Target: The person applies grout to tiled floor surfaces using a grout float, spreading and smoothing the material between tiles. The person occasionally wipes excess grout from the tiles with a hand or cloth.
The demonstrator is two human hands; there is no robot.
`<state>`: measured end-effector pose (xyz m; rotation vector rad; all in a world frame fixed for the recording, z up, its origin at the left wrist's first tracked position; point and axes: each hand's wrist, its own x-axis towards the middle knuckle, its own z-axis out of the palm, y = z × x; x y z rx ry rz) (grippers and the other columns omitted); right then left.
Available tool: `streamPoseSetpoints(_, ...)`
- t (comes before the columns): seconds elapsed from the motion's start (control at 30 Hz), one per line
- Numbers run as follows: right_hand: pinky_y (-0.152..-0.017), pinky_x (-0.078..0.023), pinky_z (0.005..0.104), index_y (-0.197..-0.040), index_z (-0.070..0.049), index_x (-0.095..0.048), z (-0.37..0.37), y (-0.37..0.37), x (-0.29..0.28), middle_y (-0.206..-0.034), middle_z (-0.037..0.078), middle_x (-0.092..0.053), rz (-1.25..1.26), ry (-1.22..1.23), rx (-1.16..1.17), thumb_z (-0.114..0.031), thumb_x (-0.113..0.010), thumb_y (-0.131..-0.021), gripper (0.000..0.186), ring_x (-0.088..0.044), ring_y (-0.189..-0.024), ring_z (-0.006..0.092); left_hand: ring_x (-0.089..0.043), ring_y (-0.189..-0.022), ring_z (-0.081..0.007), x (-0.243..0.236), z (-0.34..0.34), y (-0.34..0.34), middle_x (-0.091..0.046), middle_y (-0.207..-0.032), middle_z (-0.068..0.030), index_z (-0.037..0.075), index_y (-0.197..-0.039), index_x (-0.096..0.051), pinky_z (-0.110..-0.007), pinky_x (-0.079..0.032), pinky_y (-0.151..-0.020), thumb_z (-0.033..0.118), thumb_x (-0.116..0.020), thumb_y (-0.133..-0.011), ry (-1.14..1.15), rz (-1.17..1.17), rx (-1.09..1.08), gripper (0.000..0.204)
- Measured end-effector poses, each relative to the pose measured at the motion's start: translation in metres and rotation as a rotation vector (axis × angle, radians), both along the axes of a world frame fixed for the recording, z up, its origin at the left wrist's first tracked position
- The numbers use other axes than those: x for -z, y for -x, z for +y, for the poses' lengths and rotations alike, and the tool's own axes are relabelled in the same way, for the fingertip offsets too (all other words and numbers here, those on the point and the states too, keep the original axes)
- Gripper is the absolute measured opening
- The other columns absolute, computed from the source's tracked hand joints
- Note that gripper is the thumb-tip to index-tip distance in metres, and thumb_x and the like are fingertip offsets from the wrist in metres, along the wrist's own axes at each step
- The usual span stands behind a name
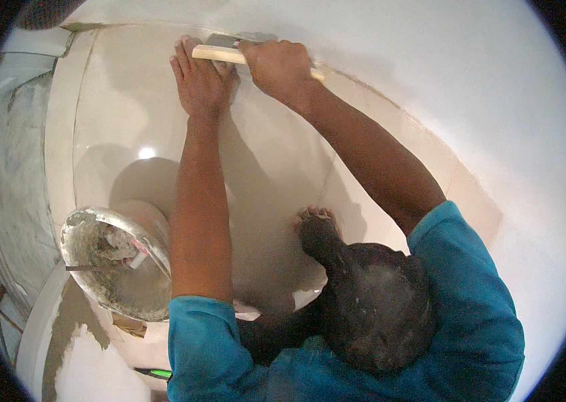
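My right hand (281, 63) is closed around a long, flat tool with a pale wooden bar (219, 54) at the foot of the white wall. A grey blade-like part shows behind the bar; its exact kind is not clear. My left hand (204, 84) lies flat on the beige tile floor (142, 87), fingers spread, holding nothing. Its fingers are close to the left end of the bar, and I cannot tell whether they touch it.
Left of my left forearm stands a mortar-smeared bucket (72, 251) with grey mix and a white-handled tool inside. The white wall (457, 60) runs along the far and right side. My bare foot (316, 221) and bent knee (380, 308) are between my arms. A green-and-black object (155, 372) lies lower left.
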<state>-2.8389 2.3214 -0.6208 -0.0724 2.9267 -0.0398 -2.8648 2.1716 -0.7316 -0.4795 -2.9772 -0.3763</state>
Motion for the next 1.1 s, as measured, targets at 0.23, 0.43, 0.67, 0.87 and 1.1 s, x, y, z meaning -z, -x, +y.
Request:
streamPoseSetpoints(0.23, -0.066, -0.053, 0.0478, -0.128, -0.017, -0.050, 0.088, -0.136, -0.055, -0.088, 0.012, -0.069, -0.236, -0.058, 0.576, -0.020, -0.057, -0.092, 0.038, -0.069, -0.079, 0.0318, -0.018, -0.147, -0.0338, 0.002, 0.011, 0.005, -0.024, -0.154, -0.0247, -0.010, -0.147, -0.019, -0.042, -0.012, -0.122, 0.030, -0.037, -0.098, -0.038, 0.085, -0.060, 0.066)
streamPoseSetpoints(0.43, -0.075, -0.054, 0.0530, -0.136, -0.012, -0.037, 0.130, -0.196, -0.012, -0.097, 0.020, -0.068, -0.226, 0.023, 0.920, -0.028, -0.058, -0.093, 0.050, -0.068, -0.087, 0.0384, -0.019, -0.146, -0.0339, -0.004, 0.058, -0.021, -0.025, -0.154, -0.0251, -0.011, -0.146, -0.019, -0.043, -0.014, -0.122, 0.027, -0.038, -0.098, -0.271, -0.107, 0.005, 0.065)
streamPoseSetpoints(0.67, -0.086, -0.050, 0.0572, -0.137, -0.003, -0.036, 0.053, -0.141, 0.005, -0.123, 0.021, -0.055, -0.190, 0.223, 0.661, -0.019, -0.055, -0.090, 0.053, -0.055, -0.115, 0.0365, -0.023, -0.145, -0.0346, -0.015, 0.069, -0.041, -0.027, -0.152, -0.0252, -0.009, -0.145, -0.023, -0.044, -0.017, -0.121, 0.026, -0.038, -0.098, -0.260, -0.094, 0.174, 0.060)
streamPoseSetpoints(0.87, -0.084, -0.054, 0.0496, -0.129, -0.008, -0.051, 0.079, -0.154, -0.037, -0.118, 0.015, -0.062, -0.103, 0.190, 0.361, -0.011, -0.056, -0.089, 0.040, -0.061, -0.108, 0.0320, -0.026, -0.143, -0.0359, -0.012, 0.061, -0.041, -0.031, -0.151, -0.0255, -0.008, -0.145, -0.026, -0.045, -0.018, -0.120, 0.024, -0.038, -0.098, -0.340, -0.102, 0.160, 0.058)
streamPoseSetpoints(1.1, -0.082, -0.056, 0.0439, -0.123, -0.016, -0.057, 0.180, -0.168, -0.021, -0.115, 0.011, -0.066, 0.063, -0.043, 0.282, -0.009, -0.059, -0.089, 0.035, -0.065, -0.105, 0.0294, -0.029, -0.142, -0.0374, -0.006, 0.060, -0.043, -0.031, -0.150, -0.0257, -0.007, -0.146, -0.025, -0.045, -0.018, -0.120, 0.026, -0.037, -0.098, -0.352, -0.024, 0.177, 0.059)
